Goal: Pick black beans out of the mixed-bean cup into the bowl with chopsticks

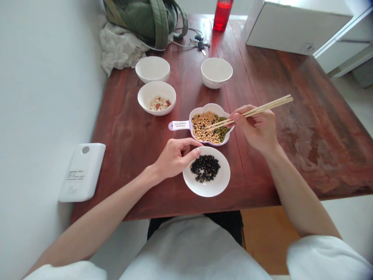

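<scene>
My right hand (258, 126) grips a pair of wooden chopsticks (269, 105). Their tips reach into a flower-shaped, purple-rimmed dish (211, 107) with a labelled handle. Yellow soybeans (204, 123) with some dark beans among them fill most of that dish, and green mung beans (223, 130) lie on its right side. Just in front stands a white bowl (204, 190) holding black beans (205, 168). My left hand (177, 156) pinches this bowl's upper left rim, thumb inside and fingers at the outer edge.
A white bowl (156, 86) with pale and reddish pieces sits behind left. Two more white bowls, one left (152, 69) and one right (216, 72), stand farther back. Bag (140, 23), keys (200, 43), red bottle (223, 15) and white box (297, 29) line the far side.
</scene>
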Demonstrator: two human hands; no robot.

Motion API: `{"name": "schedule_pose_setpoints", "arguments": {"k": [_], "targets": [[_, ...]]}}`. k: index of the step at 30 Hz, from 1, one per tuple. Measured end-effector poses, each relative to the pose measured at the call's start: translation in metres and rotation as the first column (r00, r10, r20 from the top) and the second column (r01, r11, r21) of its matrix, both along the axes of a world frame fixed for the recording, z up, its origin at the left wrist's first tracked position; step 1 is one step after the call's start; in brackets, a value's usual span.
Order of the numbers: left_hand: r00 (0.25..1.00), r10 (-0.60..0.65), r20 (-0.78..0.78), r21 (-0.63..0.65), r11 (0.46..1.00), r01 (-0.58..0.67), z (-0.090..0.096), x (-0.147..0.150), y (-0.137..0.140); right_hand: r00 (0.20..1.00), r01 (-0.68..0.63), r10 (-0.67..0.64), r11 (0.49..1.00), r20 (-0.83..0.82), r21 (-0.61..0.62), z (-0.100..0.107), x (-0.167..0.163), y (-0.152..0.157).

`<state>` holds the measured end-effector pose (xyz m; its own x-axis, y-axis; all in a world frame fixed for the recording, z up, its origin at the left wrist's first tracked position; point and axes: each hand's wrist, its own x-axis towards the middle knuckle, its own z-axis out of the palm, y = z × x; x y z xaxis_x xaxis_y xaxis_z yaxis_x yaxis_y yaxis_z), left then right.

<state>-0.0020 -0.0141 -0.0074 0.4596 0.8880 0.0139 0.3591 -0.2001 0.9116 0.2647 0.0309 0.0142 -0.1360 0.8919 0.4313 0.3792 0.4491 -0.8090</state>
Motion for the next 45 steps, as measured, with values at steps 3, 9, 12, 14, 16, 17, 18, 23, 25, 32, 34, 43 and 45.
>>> {"name": "schedule_pose_setpoints", "arguments": {"k": [3,9,12,14,16,17,18,23,25,32,34,43,45], "targets": [[1.000,0.004,0.008,-0.011,1.000,-0.004,0.000,0.000,0.000,1.000,0.000,0.000,1.000,-0.009,-0.004,0.000,-0.001,-0.001],[1.000,0.005,0.013,-0.045,0.999,-0.004,-0.001,0.000,0.002,0.991,0.035,-0.031,0.999,-0.131,0.029,-0.005,-0.004,-0.002],[1.000,0.001,0.019,-0.052,0.999,0.000,-0.001,0.000,0.002,0.996,0.054,-0.051,0.998,-0.070,0.043,-0.008,-0.005,-0.003],[1.000,0.004,0.020,-0.057,0.998,-0.002,-0.001,0.000,0.002,0.998,0.059,-0.057,0.997,-0.035,0.050,-0.009,-0.005,-0.003],[1.000,0.004,0.021,-0.061,0.998,-0.003,-0.001,0.000,0.002,0.998,0.060,-0.059,0.997,-0.030,0.049,-0.010,-0.005,-0.003],[1.000,0.004,0.021,-0.062,0.998,-0.003,-0.001,0.000,0.002,0.998,0.062,-0.061,0.997,-0.033,0.048,-0.010,-0.005,-0.003],[1.000,0.006,0.021,-0.063,0.998,-0.004,-0.001,0.000,0.002,0.997,0.065,-0.064,0.997,-0.036,0.048,-0.010,-0.006,-0.003],[1.000,0.009,0.019,-0.067,0.998,-0.008,-0.001,0.000,0.002,0.996,0.080,-0.079,0.996,-0.039,0.038,-0.010,-0.007,-0.003],[1.000,0.008,0.017,-0.065,0.998,-0.007,-0.001,0.000,0.002,0.995,0.084,-0.082,0.996,-0.057,0.026,-0.011,-0.007,-0.002],[1.000,0.014,0.023,-0.057,0.998,-0.013,-0.001,0.000,0.003,0.990,0.084,-0.084,0.996,-0.117,-0.012,-0.016,-0.005,0.003],[0.999,0.026,0.023,-0.074,0.997,-0.024,-0.001,0.000,0.003,0.988,0.088,-0.091,0.996,-0.123,-0.023,-0.016,-0.004,0.003],[0.998,0.044,0.042,-0.160,0.986,-0.037,-0.001,0.000,0.005,0.991,0.111,-0.110,0.994,-0.083,0.008,-0.013,-0.007,0.000],[0.998,0.047,0.035,-0.157,0.987,-0.041,-0.001,0.000,0.005,0.989,0.104,-0.103,0.995,-0.107,0.006,-0.014,-0.007,0.001]]}}
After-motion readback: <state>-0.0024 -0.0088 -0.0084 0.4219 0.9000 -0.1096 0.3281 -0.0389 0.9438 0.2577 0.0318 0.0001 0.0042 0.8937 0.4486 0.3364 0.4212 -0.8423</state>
